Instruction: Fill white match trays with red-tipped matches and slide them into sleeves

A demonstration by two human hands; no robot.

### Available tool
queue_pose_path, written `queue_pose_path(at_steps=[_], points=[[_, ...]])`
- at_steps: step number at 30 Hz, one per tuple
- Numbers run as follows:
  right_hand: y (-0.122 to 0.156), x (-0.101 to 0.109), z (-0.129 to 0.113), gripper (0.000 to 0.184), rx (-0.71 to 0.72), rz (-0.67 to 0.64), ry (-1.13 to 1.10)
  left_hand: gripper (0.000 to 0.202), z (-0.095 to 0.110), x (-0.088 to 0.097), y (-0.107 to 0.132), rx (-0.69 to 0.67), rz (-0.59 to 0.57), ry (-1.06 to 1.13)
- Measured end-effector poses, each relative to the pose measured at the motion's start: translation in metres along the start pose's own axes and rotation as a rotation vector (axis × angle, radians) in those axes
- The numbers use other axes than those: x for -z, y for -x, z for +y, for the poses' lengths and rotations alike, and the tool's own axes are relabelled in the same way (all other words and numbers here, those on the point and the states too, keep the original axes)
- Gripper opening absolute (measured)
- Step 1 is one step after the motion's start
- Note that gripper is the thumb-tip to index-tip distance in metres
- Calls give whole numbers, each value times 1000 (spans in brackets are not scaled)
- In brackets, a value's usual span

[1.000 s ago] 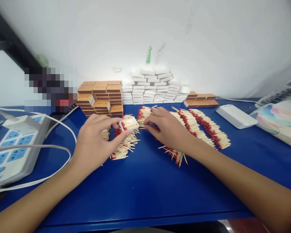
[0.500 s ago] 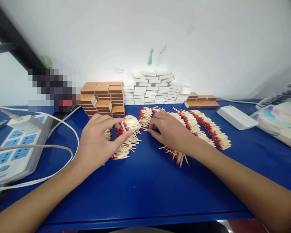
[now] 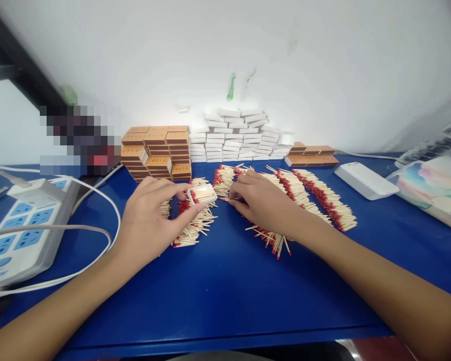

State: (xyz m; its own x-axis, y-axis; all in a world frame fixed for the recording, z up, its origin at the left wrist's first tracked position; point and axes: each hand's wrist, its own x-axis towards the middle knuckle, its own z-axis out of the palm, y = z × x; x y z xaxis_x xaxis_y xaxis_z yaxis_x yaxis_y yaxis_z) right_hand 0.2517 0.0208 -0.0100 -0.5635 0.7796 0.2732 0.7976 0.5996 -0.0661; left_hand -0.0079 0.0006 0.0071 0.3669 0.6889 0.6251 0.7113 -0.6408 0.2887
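Note:
Between the thumb and fingers of my left hand (image 3: pixel 154 208) is a small white matchbox tray (image 3: pixel 192 199), tilted so its inside shows. Matches (image 3: pixel 203 192) with red heads to the left lie in it. Below and behind the tray is a heap of loose matches (image 3: pixel 195 231). My right hand (image 3: pixel 257 200) is closed in a pinch at the table, right of the tray. A few match ends (image 3: pixel 223 199) stick out by its thumb and fingertips. The hand partly covers the match rows under and behind it.
Orange matchboxes (image 3: pixel 156 134) are stacked at the back left, beside piled white trays (image 3: pixel 231 136). More matchboxes (image 3: pixel 311 160) lie right of them. A match row (image 3: pixel 323 198), a white device (image 3: pixel 365 180) and a tissue pack (image 3: pixel 432 190) are right. A power strip (image 3: pixel 30 225) with cables stands left.
The tray in my left hand is turned slightly, and more of its matches show. My right hand stays pinched at nearly the same place. The whole view has shifted slightly.

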Motion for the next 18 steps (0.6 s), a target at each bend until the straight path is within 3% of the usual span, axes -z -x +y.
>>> queue_pose_path(at_steps=[9,18], points=[[-4,4,-4,22,28,-48,63,26,0,1,1,-12,-3,9],[3,21,-14,24,53,127,105,30,-3,-1,1,-40,-40,-20]])
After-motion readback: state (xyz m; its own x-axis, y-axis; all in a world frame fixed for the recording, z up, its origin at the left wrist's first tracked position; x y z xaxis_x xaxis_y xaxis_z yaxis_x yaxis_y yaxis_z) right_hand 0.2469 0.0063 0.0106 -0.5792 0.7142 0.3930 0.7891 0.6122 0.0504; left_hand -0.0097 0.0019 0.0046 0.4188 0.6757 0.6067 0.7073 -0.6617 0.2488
